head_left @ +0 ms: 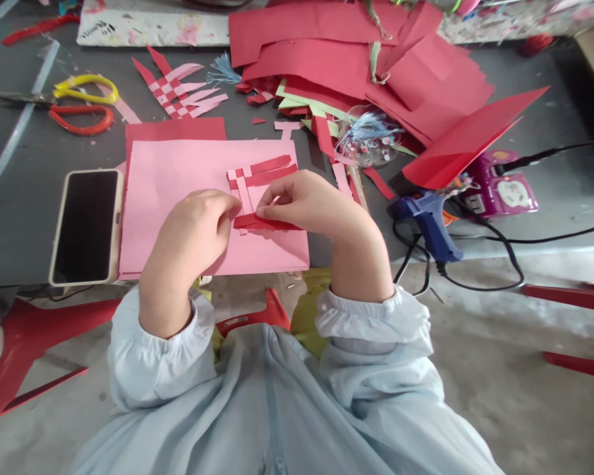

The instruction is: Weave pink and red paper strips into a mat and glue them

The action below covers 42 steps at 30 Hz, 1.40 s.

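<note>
Red and pink paper strips [245, 188], partly woven into a small checkered piece, lie on a sheet of pink paper [168, 171]. At the left edge of the weave, my left hand [195, 224] has its thumb and fingers closed on the strips. My right hand [301, 201] pinches at the lower red paper strip [267, 223], where it crosses the pink ones; its fingertips partly cover the crossing. Further up the table lies another woven red-and-pink piece [175, 89] with loose pointed ends.
A phone [85, 224] lies left of the pink paper, below scissors [79, 102]. Red paper sheets [321, 59] are piled at the back. To the right are a blue glue gun [428, 221], a purple power socket [505, 185] and black cables. Red stools stand below.
</note>
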### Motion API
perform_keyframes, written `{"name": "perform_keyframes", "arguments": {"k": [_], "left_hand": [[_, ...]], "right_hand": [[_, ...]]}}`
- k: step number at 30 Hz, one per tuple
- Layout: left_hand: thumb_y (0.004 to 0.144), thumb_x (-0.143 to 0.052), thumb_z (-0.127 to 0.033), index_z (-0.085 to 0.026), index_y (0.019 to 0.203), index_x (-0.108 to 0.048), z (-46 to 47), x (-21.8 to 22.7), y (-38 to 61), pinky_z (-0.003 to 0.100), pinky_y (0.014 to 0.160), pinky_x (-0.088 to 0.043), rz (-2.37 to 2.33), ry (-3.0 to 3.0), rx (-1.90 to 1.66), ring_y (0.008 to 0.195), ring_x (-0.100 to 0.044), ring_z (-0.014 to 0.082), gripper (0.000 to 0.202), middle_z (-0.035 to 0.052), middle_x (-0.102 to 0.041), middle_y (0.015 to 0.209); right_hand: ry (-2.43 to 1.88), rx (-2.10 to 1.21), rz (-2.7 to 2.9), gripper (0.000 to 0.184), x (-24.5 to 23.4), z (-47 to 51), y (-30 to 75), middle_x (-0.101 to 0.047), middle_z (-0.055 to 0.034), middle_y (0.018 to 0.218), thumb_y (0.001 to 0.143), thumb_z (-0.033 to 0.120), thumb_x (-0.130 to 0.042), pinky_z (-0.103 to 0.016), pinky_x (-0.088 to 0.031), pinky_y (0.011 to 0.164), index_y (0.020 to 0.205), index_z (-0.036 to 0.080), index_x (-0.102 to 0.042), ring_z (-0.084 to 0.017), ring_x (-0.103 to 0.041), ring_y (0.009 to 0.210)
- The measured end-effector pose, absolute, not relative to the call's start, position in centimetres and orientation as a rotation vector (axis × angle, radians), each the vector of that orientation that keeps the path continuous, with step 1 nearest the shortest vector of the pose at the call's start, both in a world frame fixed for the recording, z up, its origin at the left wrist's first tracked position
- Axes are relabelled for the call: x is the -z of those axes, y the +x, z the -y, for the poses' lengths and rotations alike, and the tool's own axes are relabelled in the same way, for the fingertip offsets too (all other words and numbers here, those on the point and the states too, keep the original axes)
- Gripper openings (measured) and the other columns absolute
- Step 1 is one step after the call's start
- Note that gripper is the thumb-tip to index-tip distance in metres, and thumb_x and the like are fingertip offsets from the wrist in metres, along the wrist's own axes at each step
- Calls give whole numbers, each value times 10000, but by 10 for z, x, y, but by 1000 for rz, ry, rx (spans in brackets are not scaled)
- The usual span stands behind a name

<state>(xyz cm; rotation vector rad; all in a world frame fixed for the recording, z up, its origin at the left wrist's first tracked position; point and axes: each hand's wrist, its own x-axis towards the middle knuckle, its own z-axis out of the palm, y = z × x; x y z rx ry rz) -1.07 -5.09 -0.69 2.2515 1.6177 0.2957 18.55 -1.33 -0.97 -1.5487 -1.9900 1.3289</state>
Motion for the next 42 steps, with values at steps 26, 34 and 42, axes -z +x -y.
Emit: {"name": "perform_keyframes", "arguments": {"k": [26,34,42], "left_hand": [[745,-708,-256,-187,1367,-569,51,9,-22,440,1125,-473,-1419,2208,-224,1287,-579,290,641,91,-618,1367],[759,-766,-430,-220,1317,-582,51,10,-19,467,1028,-506,-1431,2208,-252,1157,-615,294,624,88,-643,1195],[828,-689,-365,-211,1282,-584,51,12,-17,475,1029,-502,-1427,2261,-244,1170,-611,299,491,98,-641,1208]], "right_hand": [[-1456,-1409,2235,163,5,13,192,-497,31,583,807,243,-614,-285,-324,593,682,150,-659,-94,-394,577],[-1602,-1042,2307,129,-1,26,180,-666,-39,687,781,189,-635,-321,-340,649,724,159,-747,-134,-490,628],[-1533,-1055,2211,125,0,26,175,-723,-34,727,767,138,-649,-313,-349,653,712,170,-757,-142,-547,658]]}}
